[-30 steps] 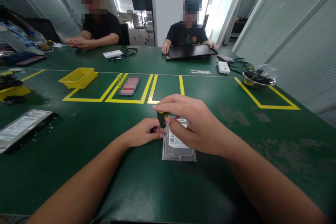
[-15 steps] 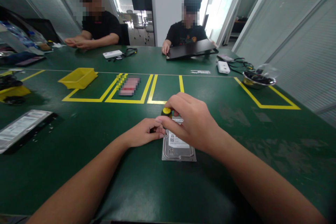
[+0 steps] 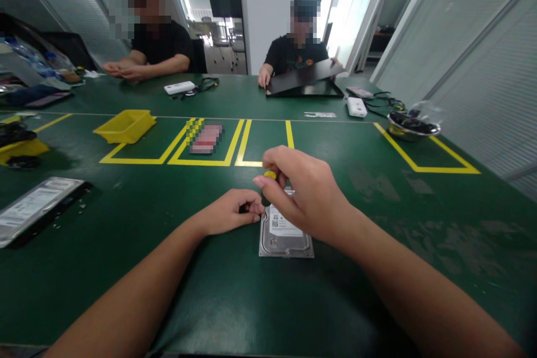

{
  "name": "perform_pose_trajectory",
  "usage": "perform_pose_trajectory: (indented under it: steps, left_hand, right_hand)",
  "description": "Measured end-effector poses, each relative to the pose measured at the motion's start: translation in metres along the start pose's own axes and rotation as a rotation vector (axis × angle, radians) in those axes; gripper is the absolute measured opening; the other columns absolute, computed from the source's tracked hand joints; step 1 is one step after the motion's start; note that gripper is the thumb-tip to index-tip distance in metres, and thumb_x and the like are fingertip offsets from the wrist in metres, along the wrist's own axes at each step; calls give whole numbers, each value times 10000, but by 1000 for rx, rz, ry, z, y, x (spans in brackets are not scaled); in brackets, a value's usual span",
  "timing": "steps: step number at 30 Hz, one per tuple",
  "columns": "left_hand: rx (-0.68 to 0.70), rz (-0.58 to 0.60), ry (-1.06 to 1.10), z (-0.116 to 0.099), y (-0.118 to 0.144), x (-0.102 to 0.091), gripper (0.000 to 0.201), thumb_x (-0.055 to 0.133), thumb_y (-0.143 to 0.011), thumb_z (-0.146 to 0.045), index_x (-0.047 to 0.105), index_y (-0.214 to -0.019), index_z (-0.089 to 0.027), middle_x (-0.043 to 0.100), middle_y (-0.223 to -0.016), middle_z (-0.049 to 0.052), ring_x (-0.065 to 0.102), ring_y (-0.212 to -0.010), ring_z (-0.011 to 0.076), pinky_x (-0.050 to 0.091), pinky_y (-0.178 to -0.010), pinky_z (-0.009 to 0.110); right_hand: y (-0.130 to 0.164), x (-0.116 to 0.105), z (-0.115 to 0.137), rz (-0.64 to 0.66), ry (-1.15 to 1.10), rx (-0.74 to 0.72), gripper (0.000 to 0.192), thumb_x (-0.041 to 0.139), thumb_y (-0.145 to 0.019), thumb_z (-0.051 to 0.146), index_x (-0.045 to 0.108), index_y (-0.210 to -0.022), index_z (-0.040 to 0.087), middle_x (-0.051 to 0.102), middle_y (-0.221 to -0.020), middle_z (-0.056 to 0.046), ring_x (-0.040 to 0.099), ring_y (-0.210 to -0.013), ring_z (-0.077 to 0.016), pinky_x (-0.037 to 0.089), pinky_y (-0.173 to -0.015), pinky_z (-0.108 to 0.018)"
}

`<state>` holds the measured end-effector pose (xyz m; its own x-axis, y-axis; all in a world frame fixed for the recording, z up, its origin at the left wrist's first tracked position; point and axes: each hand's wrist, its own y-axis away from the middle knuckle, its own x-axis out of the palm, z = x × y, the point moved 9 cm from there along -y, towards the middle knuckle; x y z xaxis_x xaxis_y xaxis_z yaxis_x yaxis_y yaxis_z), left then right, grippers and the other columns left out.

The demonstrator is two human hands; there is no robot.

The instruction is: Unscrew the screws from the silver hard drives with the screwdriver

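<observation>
Hard drive (image 3: 287, 241) partly behind right hand (image 3: 311, 187), screwdriver (image 3: 270, 175) tip apparently hidden, leftmost drive (image 3: 38, 206) cropped

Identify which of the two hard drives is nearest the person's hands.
The central drive: the left hand is at its edge and the right hand holds a yellow-topped screwdriver over it. The other drive lies apart, at far left.

Screwdriver (image 3: 270, 175) in right hand (image 3: 308, 193)

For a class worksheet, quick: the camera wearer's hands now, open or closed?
Left hand: partly curled at the edge of the hard disk drive; whether holding anything cannot be told.
Right hand: closed on a yellow-capped screwdriver.
</observation>
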<state>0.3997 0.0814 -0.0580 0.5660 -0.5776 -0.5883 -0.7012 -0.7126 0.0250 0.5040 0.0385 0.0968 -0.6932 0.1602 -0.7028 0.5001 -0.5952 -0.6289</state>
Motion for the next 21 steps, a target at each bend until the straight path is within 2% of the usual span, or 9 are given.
perform_pose_trajectory:
  steps: [3,6,10,14,21]
  left_hand:
    - [-6,-3,1,1,0,0,145,623,-853,-274,625,-937,-157,651,-900,36,605,-857,194,494,-779,322]
    - [-6,-3,-14,3,-1,0,158,622,-858,-284,621,-942,-151,638,-891,32,592,-816,178,485,-742,303]
    - [-2,-8,-5,4,-1,0,154,629,-860,-293,608,-910,-149,599,-816,8,562,-755,157,459,-696,280]
    - [-7,2,35,2,-1,1,121,625,-856,-268,586,-870,-155,589,-788,-4,555,-743,151,446,-693,275]
    - [-2,-13,-13,-4,-1,-1,140,626,-847,-289,567,-852,-162,576,-787,0,532,-724,152,439,-665,269]
  right_hand:
    - [-2,-1,1,9,-67,-12,161,544,-941,235,562,-1072,143,618,-909,-22,525,-727,-115,401,-692,-249]
    - [-4,0,2,72,-126,-9,121,548,-941,236,603,-1011,154,654,-896,-7,564,-746,-113,418,-707,-239]
    - [-4,-3,4,112,-204,-17,167,491,-943,160,651,-990,153,702,-981,-35,634,-899,-138,472,-811,-264]
    - [-4,-8,9,92,-252,-90,284,431,-923,72,682,-1048,119,695,-1160,-103,623,-1117,-162,487,-969,-325]
    - [-3,-3,9,140,-274,-116,328,419,-923,63,686,-1096,147,703,-1189,-74,635,-1150,-161,492,-1025,-369]
